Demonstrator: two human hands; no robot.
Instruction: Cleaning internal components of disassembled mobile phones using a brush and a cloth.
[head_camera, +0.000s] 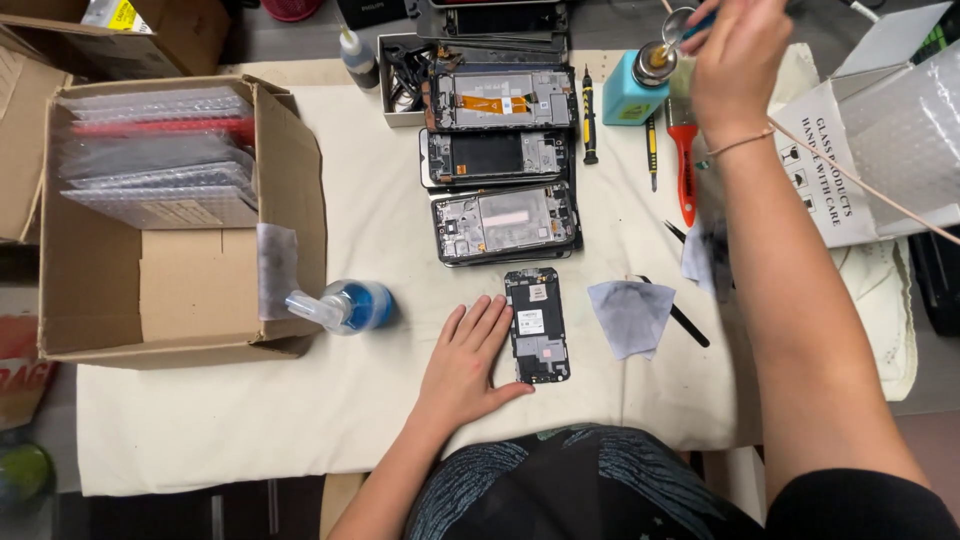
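The left hand (468, 362) lies flat and open on the cream cloth (300, 420), fingers spread and holding nothing, its fingertips touching the left edge of the opened phone (537, 325), which rests back-up with its dark circuit boards showing. All else sits around that phone. Just to its right lies a grey wipe (630, 315), smudged dark, with a black pointed tool (690, 325) partly under it. Directly above the phone, 3 larger phone frames (500, 160) lie in a column, overlapping, the top one carrying an orange flex strip. Up and to the right of the phone, the right hand (735, 60) reaches to a teal pump dispenser (637, 88), its fingers pinched around a small slim tool whose kind cannot be told, the tip at the dispenser's metal top. Between that dispenser and the frames lies a black and yellow screwdriver (589, 115); a red-handled brush (683, 160) lies below the dispenser. To the left of the phone a blue bottle (345, 306) lies on its side, touching an open cardboard box (180, 300) that holds bubble-wrapped flat packs.
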